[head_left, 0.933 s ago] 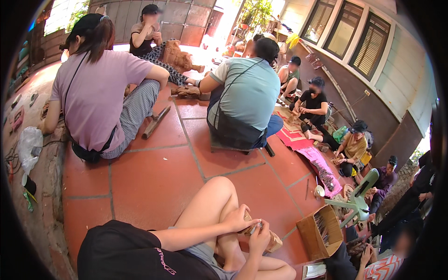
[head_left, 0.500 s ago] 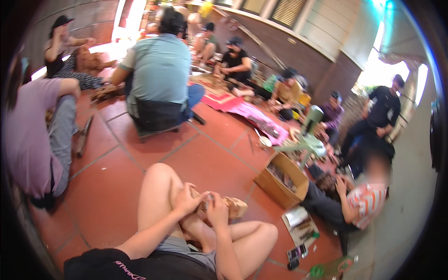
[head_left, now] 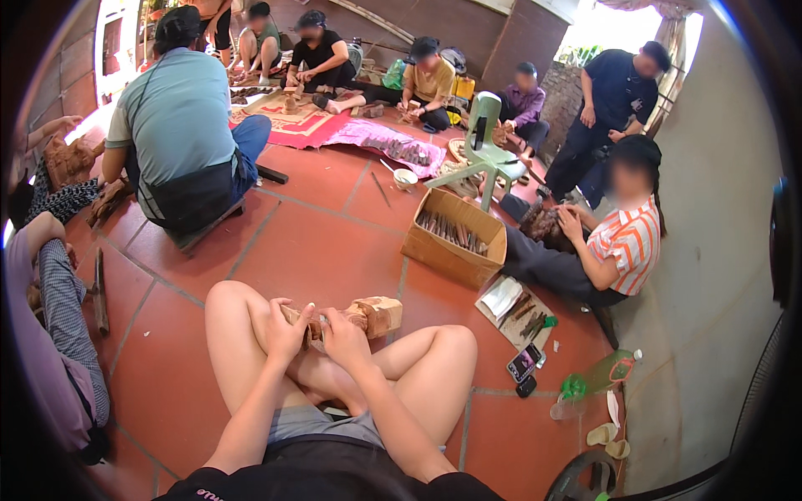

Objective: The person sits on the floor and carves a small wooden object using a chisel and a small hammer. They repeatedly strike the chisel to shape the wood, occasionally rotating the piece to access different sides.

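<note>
Head view. Wearer seated on the red tiled floor (head_left: 322, 209), bare legs (head_left: 426, 367) crossed in front.

Carved wooden block (head_left: 378, 316): above the crossed legs, roughly level, spanning the two hands. Its right end, pale and squared, projects clear beyond the right hand; the middle is brown and partly covered.

Left hand (head_left: 286, 336): grasping the block's left part, thumb on the near side. Right hand (head_left: 346, 341): fingers bent in at the block's middle, just beside the left thumb. Cannot tell whether it grips the wood itself or some small item at the fingertips; detail too fine.

Ahead and to the right: open cardboard box (head_left: 447, 260) of narrow dark tools (head_left: 455, 231), near a green plastic chair (head_left: 493, 159). White bowl (head_left: 405, 178) on the tiles, left of the chair, close to a pink cloth (head_left: 388, 150) that bears many small dark pieces.

Right of the wearer: smartphone (head_left: 525, 361), face up, just beside a flat sheet (head_left: 510, 321) carrying more slim tools. Green bottle (head_left: 610, 372) further right, tilted or lying; posture unclear.

Others seated nearby: a person in a striped shirt (head_left: 625, 242) to the right, hands on a dark brown piece; a person in a blue-green shirt (head_left: 177, 108) ahead left, back turned.
</note>
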`<move>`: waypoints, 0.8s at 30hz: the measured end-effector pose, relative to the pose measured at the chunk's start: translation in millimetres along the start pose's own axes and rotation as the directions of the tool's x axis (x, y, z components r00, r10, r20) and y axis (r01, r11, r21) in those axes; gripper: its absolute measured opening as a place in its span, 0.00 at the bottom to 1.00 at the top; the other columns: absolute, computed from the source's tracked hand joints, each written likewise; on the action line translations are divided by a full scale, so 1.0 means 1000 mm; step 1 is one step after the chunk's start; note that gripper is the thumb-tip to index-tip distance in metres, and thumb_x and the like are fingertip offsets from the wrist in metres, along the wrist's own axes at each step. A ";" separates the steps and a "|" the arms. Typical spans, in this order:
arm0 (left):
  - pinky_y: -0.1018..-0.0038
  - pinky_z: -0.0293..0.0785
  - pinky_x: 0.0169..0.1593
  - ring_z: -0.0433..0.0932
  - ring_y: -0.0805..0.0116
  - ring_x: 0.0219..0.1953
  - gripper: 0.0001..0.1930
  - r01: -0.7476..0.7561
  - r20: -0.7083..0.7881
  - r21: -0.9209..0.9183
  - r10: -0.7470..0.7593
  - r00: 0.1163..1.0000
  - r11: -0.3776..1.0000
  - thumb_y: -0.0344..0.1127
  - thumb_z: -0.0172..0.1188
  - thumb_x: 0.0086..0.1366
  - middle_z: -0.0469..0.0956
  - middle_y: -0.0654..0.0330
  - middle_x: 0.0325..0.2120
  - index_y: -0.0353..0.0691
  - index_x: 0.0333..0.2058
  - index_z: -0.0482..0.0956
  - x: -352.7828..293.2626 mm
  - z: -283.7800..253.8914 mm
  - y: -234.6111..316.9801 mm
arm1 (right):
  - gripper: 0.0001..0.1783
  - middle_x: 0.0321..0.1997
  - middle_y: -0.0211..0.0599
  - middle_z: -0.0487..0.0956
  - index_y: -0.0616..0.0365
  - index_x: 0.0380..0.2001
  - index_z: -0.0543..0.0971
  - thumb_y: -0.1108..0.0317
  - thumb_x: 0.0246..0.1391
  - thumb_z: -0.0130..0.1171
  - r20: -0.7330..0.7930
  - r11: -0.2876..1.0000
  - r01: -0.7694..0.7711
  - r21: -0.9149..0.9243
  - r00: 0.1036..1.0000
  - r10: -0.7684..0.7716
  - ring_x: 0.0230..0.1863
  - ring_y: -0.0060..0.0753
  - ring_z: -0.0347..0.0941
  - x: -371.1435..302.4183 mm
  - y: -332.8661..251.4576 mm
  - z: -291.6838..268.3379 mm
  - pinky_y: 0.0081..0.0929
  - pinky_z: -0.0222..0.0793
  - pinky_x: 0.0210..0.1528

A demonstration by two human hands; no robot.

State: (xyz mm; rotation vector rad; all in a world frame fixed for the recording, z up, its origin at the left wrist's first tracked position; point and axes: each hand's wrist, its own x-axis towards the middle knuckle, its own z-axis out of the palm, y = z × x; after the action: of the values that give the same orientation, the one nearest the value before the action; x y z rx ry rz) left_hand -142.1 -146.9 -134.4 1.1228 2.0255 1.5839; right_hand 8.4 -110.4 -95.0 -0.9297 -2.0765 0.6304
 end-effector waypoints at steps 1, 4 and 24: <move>0.61 0.74 0.46 0.80 0.53 0.41 0.34 0.008 0.008 -0.009 -0.008 1.000 1.000 0.60 0.70 0.59 0.79 0.48 0.37 0.36 0.49 0.70 0.000 0.000 0.003 | 0.11 0.42 0.52 0.82 0.59 0.48 0.75 0.70 0.64 0.53 0.067 0.999 -0.032 -0.039 0.997 0.035 0.43 0.59 0.80 -0.005 0.007 0.002 0.50 0.76 0.43; 0.62 0.74 0.46 0.79 0.54 0.40 0.34 -0.017 -0.001 0.031 0.017 1.000 0.999 0.60 0.70 0.59 0.79 0.48 0.37 0.36 0.49 0.70 -0.003 -0.002 0.007 | 0.11 0.43 0.53 0.82 0.59 0.48 0.75 0.70 0.63 0.53 0.078 0.999 0.010 -0.042 0.997 -0.007 0.43 0.59 0.80 -0.009 0.012 0.001 0.51 0.76 0.43; 0.62 0.73 0.47 0.78 0.53 0.42 0.33 0.050 0.060 0.032 -0.052 0.997 0.998 0.60 0.70 0.60 0.78 0.47 0.38 0.38 0.49 0.69 0.002 -0.006 0.010 | 0.12 0.41 0.55 0.82 0.59 0.48 0.74 0.70 0.62 0.55 -0.096 0.999 -0.001 0.050 0.995 0.006 0.41 0.61 0.79 0.002 -0.007 0.002 0.51 0.75 0.42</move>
State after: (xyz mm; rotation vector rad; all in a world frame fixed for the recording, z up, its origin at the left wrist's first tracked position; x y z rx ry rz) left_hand -143.9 -148.7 -122.5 1.1073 2.0286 1.4816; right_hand 2.9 -113.3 -90.8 -0.9182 -1.9654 0.6240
